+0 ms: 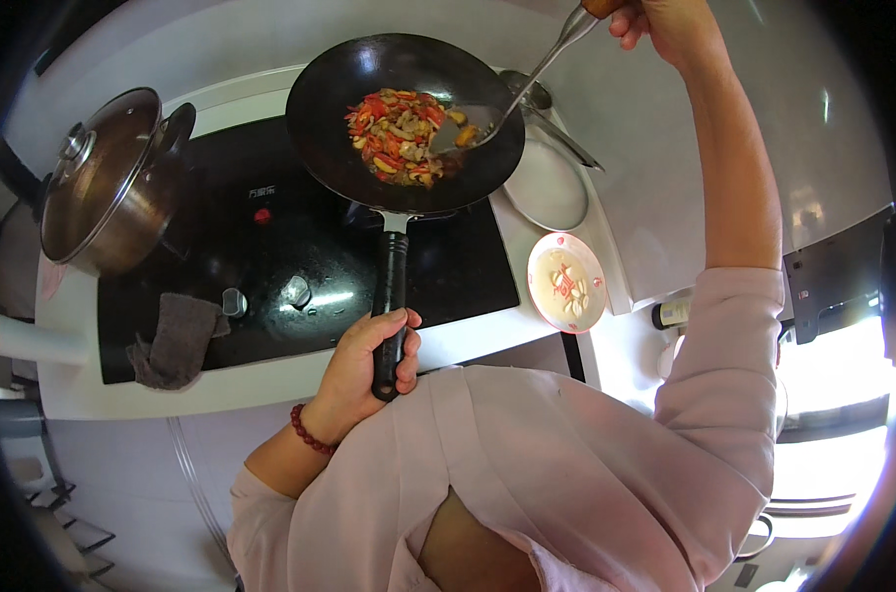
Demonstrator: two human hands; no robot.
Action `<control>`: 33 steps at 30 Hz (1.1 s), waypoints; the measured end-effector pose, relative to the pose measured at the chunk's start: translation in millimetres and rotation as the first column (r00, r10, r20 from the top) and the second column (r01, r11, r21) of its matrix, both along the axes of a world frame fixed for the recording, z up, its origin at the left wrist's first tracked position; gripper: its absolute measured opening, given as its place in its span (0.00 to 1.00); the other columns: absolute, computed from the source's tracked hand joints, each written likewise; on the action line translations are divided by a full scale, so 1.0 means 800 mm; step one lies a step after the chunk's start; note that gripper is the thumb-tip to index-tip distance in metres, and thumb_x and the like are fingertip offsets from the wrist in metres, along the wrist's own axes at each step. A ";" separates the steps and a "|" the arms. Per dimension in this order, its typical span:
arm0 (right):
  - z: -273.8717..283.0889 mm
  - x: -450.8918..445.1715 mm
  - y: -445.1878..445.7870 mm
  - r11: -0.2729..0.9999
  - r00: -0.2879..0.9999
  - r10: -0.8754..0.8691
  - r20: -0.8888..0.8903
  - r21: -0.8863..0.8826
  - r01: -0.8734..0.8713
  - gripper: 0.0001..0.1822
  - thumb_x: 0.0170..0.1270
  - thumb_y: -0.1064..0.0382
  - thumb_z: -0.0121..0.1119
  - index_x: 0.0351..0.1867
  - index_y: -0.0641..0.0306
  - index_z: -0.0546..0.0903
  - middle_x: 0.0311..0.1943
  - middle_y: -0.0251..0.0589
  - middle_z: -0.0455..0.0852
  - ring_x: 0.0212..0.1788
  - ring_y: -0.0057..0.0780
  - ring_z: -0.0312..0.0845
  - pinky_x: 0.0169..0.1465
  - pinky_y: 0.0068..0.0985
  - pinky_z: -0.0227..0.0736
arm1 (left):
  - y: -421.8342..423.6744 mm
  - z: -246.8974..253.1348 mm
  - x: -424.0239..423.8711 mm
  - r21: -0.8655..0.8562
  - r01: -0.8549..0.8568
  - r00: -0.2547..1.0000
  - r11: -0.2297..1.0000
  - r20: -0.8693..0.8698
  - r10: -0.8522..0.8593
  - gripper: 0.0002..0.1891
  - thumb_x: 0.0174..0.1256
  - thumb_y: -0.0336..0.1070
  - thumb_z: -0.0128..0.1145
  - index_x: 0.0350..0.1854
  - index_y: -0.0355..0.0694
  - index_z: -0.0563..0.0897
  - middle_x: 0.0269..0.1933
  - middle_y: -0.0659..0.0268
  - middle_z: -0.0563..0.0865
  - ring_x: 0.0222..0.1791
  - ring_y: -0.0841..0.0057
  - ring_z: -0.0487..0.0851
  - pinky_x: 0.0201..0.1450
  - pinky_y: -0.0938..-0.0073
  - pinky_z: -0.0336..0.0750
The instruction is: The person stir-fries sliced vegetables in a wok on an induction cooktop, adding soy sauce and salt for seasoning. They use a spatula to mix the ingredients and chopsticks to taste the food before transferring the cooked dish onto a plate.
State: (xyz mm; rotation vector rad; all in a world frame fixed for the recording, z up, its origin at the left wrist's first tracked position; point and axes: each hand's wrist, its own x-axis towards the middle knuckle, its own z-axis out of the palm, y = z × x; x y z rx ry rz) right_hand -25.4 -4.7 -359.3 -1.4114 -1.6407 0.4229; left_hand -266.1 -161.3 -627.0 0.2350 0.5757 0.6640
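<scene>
My left hand (370, 359) is wrapped around the black handle (390, 281) of a dark wok (337, 159). High at the upper right, my right hand (674, 29) grips the wooden end of a metal spatula (559, 48). Its blade rests inside the wok, at the right side of the food, partly covered by bits of it. Sliced red pepper and pieces of what looks like meat make up the stir-fry (396, 137), heaped in the wok's middle. The wok sits over the right part of a black glass cooktop (270, 266).
A lidded metal pot (122, 222) stands at the left. A grey cloth (174, 340) drapes over the cooktop's front edge near two knobs (296, 291). On the right are a plate with garlic cloves (540, 307), a pale plate (548, 185) and a metal ladle (566, 140).
</scene>
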 end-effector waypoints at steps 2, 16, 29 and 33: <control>0.007 0.003 0.009 0.999 0.996 0.031 0.079 -0.016 -0.029 0.16 0.59 0.58 0.57 0.23 0.73 0.76 0.16 0.50 0.81 0.09 0.28 0.74 0.10 0.24 0.70 | 0.001 0.000 0.001 0.006 0.005 1.000 1.000 -0.003 -0.005 0.12 0.68 0.43 0.48 0.43 0.38 0.73 0.26 0.69 0.75 0.17 0.82 0.68 0.19 0.80 0.63; -0.022 -0.022 -0.002 0.988 0.988 0.104 -0.110 0.129 -0.090 0.13 0.60 0.60 0.57 0.23 0.69 0.76 0.14 0.46 0.80 0.09 0.27 0.74 0.09 0.23 0.69 | 0.000 0.000 0.000 0.003 0.004 1.000 1.000 0.025 -0.004 0.12 0.68 0.42 0.48 0.42 0.38 0.73 0.26 0.69 0.75 0.16 0.82 0.69 0.18 0.80 0.64; -0.073 -0.030 0.019 0.999 0.990 0.012 -0.139 0.032 -0.008 0.09 0.58 0.66 0.54 0.24 0.71 0.75 0.15 0.45 0.79 0.09 0.27 0.72 0.12 0.23 0.69 | 0.001 -0.003 0.001 -0.025 -0.020 0.997 0.999 0.072 0.021 0.10 0.67 0.39 0.52 0.40 0.37 0.73 0.26 0.66 0.76 0.17 0.79 0.72 0.19 0.78 0.66; -0.090 -0.021 -0.030 0.956 0.966 0.257 0.011 0.141 -0.256 0.03 0.61 0.72 0.55 0.35 0.70 0.78 0.37 0.44 0.85 0.27 0.22 0.81 0.30 0.19 0.78 | 0.002 -0.004 -0.002 -0.027 -0.019 0.997 0.999 0.075 0.021 0.10 0.66 0.39 0.52 0.40 0.37 0.73 0.25 0.66 0.76 0.16 0.79 0.72 0.19 0.78 0.66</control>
